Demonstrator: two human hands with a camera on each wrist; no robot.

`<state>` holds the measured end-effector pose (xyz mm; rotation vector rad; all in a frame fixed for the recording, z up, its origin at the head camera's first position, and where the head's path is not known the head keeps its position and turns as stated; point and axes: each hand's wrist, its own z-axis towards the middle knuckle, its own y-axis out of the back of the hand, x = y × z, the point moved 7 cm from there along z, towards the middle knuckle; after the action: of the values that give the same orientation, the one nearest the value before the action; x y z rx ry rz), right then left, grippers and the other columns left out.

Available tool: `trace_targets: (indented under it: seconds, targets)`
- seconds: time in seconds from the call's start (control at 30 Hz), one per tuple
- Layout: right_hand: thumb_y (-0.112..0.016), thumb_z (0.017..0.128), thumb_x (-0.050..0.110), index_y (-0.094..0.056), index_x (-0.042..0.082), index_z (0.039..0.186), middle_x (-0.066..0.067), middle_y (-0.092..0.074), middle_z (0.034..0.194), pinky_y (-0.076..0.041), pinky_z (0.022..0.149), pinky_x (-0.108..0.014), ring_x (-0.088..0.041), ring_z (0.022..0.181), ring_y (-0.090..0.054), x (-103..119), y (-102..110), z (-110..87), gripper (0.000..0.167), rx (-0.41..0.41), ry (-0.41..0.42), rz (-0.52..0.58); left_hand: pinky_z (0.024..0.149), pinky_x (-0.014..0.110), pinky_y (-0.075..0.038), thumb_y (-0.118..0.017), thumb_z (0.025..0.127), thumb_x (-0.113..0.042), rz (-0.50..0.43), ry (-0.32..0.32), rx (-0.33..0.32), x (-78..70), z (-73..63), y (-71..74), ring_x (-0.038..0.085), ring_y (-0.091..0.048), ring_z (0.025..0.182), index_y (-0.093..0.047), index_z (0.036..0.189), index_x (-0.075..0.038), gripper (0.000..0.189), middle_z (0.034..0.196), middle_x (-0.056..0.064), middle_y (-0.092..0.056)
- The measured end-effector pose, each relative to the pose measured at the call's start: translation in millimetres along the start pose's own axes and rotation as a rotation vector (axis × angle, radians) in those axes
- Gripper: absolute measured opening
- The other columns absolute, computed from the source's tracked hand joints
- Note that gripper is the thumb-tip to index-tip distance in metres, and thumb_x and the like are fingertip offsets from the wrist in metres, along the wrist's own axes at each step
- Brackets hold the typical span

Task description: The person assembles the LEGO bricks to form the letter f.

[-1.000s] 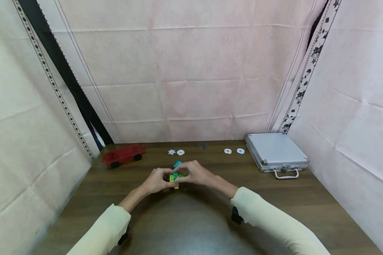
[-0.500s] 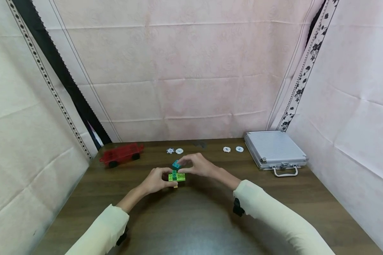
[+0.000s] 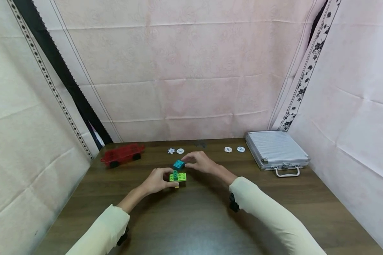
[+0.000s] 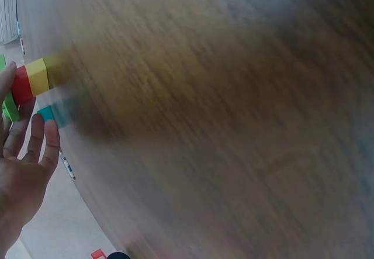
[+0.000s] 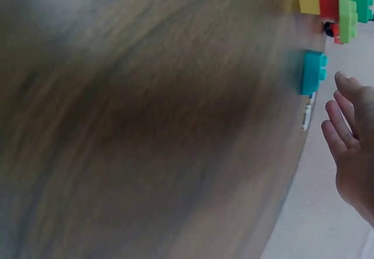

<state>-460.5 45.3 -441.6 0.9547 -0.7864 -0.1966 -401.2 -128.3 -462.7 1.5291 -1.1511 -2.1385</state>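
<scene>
My left hand (image 3: 157, 180) grips a stack of toy building blocks from its left side, near the middle of the table. A long lime-green block (image 3: 182, 177) spans the stack, with a small green block (image 3: 175, 175) on top of it. Below, in the left wrist view, come a red block (image 4: 21, 85) and a yellow block (image 4: 38, 76). Just behind the stack a teal block (image 3: 178, 164) rests on the wood. Beside its right edge is my right hand (image 3: 199, 163), holding nothing; the right wrist view shows a gap between its spread fingers (image 5: 333, 139) and the teal block.
A red toy wagon (image 3: 122, 154) with black wheels stands at the back left. Two poker chips (image 3: 180, 151) lie behind the blocks, and two more chips (image 3: 228, 149) farther right. A silver case (image 3: 277, 150) occupies the back right corner. Cloth (image 3: 191, 71) hangs behind the table.
My right hand has left the stack, reached the teal block, then drawn back to the right of it. The lime-green block's right end is now uncovered. My left hand keeps its grip.
</scene>
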Motion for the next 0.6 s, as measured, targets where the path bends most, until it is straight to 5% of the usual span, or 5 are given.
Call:
trace_targets:
  seconds: [0.4, 0.6]
  targets:
    - [-0.073, 0.098, 0.008, -0.074, 0.005, 0.124, -0.012, -0.069, 0.129, -0.052, 0.101, -0.042, -0.027, 0.123, -0.063, -14.9, -14.5, 7.3, 0.026, 0.042, -0.019, -0.103, 0.07, 0.033, -0.052, -0.085, 0.089, -0.035, -0.032, -0.056, -0.001, -6.3, 1.1, 12.1, 0.023, -0.064, 0.09, -0.071, 0.129, -0.011, 0.049, 0.103, 0.0, -0.071]
    - [-0.075, 0.098, 0.012, -0.074, 0.008, 0.122, -0.01, -0.068, 0.13, -0.052, 0.101, -0.04, -0.026, 0.123, -0.062, -17.7, -17.4, 4.6, 0.025, 0.069, -0.038, -0.107, 0.08, 0.036, -0.054, -0.084, 0.089, -0.038, -0.033, -0.08, -0.014, -5.3, 0.2, 17.5, 0.024, -0.065, 0.1, -0.073, 0.127, -0.011, 0.049, 0.114, -0.001, -0.073]
